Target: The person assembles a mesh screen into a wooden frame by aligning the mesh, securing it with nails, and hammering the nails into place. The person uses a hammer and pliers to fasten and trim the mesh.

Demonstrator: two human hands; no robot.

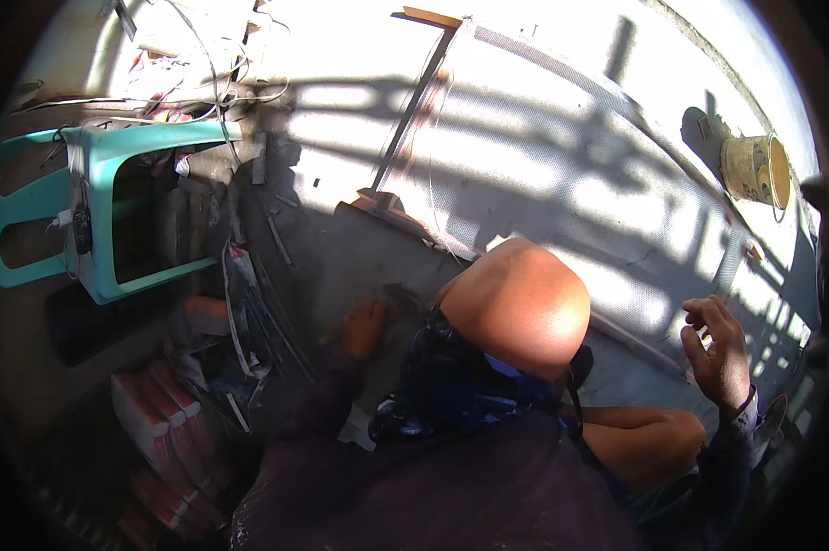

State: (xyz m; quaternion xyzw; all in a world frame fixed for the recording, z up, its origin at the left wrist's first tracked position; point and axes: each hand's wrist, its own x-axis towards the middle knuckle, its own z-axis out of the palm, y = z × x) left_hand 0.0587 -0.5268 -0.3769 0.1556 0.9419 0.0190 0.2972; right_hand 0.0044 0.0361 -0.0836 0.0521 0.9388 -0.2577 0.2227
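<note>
My left hand point(364, 327) reaches down to the shaded floor left of my raised knee. Its fingers are dim and blurred, beside a small dark thing point(399, 299) whose kind I cannot make out. My right hand point(716, 354) hovers at the right, fingers loosely bent, thumb apart, nothing in it. Beyond my knees lies a wide panel of fine mesh point(543, 174) on a wooden frame point(405, 217), crossed by sunlight and shadow. The right hand is near the frame's closest edge but apart from it.
A teal plastic chair point(102, 207) stands at the left with a cable-fitted strip on it. Thin strips point(253, 312) and red-and-white packs point(162, 413) lie below it. A slim tool point(280, 239) rests on the floor. A dirty bucket point(747, 171) stands far right. Loose cables point(221, 92) hang far left.
</note>
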